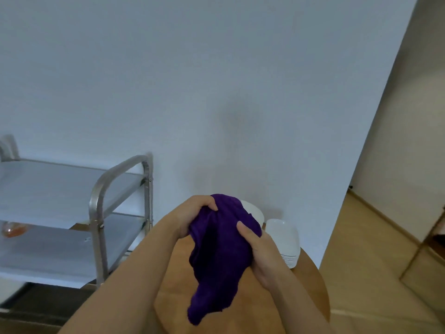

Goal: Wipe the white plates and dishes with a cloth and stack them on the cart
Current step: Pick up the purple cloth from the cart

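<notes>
Blocking plate stack (285, 239) (partly): purple cloth (221, 242); steel cart (101, 196) left.

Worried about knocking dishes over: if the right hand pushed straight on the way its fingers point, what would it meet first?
The right hand points up-left into the purple cloth it grips; beyond that, probably the white dish, though depth is unclear.

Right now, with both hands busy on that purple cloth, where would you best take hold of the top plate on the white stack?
Probably at the near rim of the top plate, coming from the front right. The stack sits on the round wooden table close to the wall, so its far side is cramped. The rim overhangs, giving fingers an edge to slip under. One hand would first leave the purple cloth.
</notes>
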{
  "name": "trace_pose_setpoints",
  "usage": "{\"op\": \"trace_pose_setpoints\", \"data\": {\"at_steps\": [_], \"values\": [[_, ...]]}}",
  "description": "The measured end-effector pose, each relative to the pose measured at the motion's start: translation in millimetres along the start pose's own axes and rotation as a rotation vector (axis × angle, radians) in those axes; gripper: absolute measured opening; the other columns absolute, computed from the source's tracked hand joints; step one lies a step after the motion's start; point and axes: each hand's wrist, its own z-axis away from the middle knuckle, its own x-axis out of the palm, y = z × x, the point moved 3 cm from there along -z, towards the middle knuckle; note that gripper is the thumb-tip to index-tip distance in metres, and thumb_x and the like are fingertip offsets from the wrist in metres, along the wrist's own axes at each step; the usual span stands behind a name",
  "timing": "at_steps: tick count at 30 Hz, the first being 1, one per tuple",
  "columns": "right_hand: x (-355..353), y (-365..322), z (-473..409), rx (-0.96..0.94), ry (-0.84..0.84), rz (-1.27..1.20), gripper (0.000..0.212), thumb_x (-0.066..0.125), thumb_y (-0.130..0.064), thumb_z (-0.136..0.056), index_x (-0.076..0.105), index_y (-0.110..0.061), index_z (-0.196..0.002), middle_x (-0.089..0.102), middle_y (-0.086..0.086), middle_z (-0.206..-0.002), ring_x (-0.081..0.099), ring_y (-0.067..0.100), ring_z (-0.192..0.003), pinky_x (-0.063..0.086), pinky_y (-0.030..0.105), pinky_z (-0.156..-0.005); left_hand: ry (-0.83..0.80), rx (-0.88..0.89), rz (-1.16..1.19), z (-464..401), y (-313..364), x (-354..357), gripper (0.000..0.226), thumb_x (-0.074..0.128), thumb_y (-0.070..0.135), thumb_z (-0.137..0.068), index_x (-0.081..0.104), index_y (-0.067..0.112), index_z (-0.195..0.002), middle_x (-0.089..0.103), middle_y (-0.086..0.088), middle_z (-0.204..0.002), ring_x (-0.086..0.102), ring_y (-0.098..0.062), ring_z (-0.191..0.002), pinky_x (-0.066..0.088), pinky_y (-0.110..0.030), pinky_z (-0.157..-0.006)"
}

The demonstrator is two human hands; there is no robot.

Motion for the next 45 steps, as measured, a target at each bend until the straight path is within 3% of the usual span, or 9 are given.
{"op": "trace_pose_setpoints", "data": {"at_steps": [10, 15, 21, 24, 27, 31, 36, 41, 45], "values": [[-53.5, 14.7, -32.0, 0.019, 0.376, -0.004, 0.026, 0.065, -0.038, -0.084, 0.06, -0.023, -0.104, 0.07, 0.004, -0.099, 0.068, 0.021, -0.087, 0.056, 0.027, -0.059, 0.177, 0.183, -0.389, -69.7, -54.5, 21.7, 0.035, 0.069, 0.026, -0.083, 0.055, 0.022, -0.115, 0.058, -0.001, -0.112, 0.056, -0.015, -0.103, 0.047, -0.023, -0.08], [-57.4, 20.8, -51.1, 0.119, 0.335, -0.103, 0.019, 0.062, -0.034, -0.089, 0.062, -0.02, -0.101, 0.072, 0.01, -0.091, 0.07, 0.023, -0.078, 0.054, 0.028, -0.053, -0.205, 0.206, -0.402, -66.2, -67.8, 39.1, 0.077, 0.071, 0.056, -0.069, 0.035, 0.04, -0.135, 0.047, 0.021, -0.127, 0.045, 0.001, -0.117, 0.039, -0.012, -0.085], [-75.5, 23.9, -74.9, 0.0, 0.441, 0.226, 0.021, 0.057, -0.033, -0.092, 0.059, -0.019, -0.107, 0.066, 0.004, -0.105, 0.064, 0.015, -0.09, 0.053, 0.024, -0.064, -0.299, 0.044, -0.315, -85.6, -75.8, 46.4, 0.021, 0.065, 0.025, -0.085, 0.066, 0.02, -0.105, 0.072, -0.002, -0.1, 0.068, -0.017, -0.092, 0.055, -0.029, -0.08], [-86.5, 36.1, -81.0, -0.116, 0.447, 0.336, 0.06, 0.069, -0.049, -0.075, 0.039, -0.032, -0.124, 0.049, -0.009, -0.121, 0.051, 0.003, -0.102, 0.047, 0.013, -0.065, -0.233, 0.006, -0.203, -102.2, -88.8, 45.9, 0.017, 0.061, 0.025, -0.088, 0.069, 0.019, -0.102, 0.073, -0.005, -0.098, 0.069, -0.023, -0.091, 0.055, -0.037, -0.084], [-80.3, 63.2, -90.8, 0.001, 0.203, 0.209, 0.094, 0.076, -0.066, -0.051, 0.036, -0.041, -0.132, 0.052, -0.013, -0.125, 0.057, 0.009, -0.109, 0.055, 0.03, -0.084, -0.202, -0.045, -0.029, -123.0, -94.3, 50.9, 0.02, 0.06, 0.029, -0.088, 0.07, 0.018, -0.101, 0.072, -0.008, -0.099, 0.068, -0.023, -0.092, 0.054, -0.034, -0.079], [-97.6, 93.9, -104.4, 0.104, 0.3, 0.191, 0.044, 0.07, -0.054, -0.07, 0.052, -0.043, -0.109, 0.065, -0.015, -0.105, 0.065, 0.009, -0.095, 0.057, 0.033, -0.081, -0.094, -0.101, -0.172, -162.0, -96.3, 43.1, 0.036, 0.054, 0.047, -0.089, 0.072, 0.015, -0.093, 0.074, 0.0, -0.084, 0.071, -0.014, -0.075, 0.052, -0.024, -0.061], [-118.5, 109.9, -120.4, 0.158, 0.42, 0.134, 0.024, 0.071, -0.039, -0.078, 0.053, -0.044, -0.093, 0.064, -0.017, -0.1, 0.062, 0.009, -0.093, 0.054, 0.026, -0.07, 0.444, -0.153, -0.296, -226.4, -107.2, -17.8, 0.038, 0.054, 0.042, -0.089, 0.064, 0.006, -0.08, 0.066, -0.004, -0.064, 0.06, -0.011, -0.04, 0.041, -0.024, -0.046], [-123.3, 125.2, -136.4, 0.189, 0.462, 0.151, 0.036, 0.071, -0.037, -0.078, 0.054, -0.032, -0.109, 0.065, -0.007, -0.104, 0.062, 0.016, -0.097, 0.055, 0.041, -0.084, 0.355, -0.148, -0.764, -260.4, -126.9, -32.2, 0.048, 0.058, 0.052, -0.083, 0.06, 0.01, -0.061, 0.061, 0.003, -0.043, 0.061, -0.012, -0.043, 0.05, -0.027, -0.054], [-126.7, 134.1, -141.6, 0.195, 0.485, 0.136, 0.034, 0.072, -0.034, -0.077, 0.058, -0.028, -0.108, 0.069, -0.005, -0.098, 0.066, 0.018, -0.091, 0.058, 0.037, -0.075, 0.313, -0.112, -0.825, -273.0, -133.9, -20.7, 0.022, 0.059, 0.024, -0.08, 0.056, 0.009, -0.064, 0.067, -0.008, -0.062, 0.067, -0.026, -0.064, 0.056, -0.039, -0.07]]}}
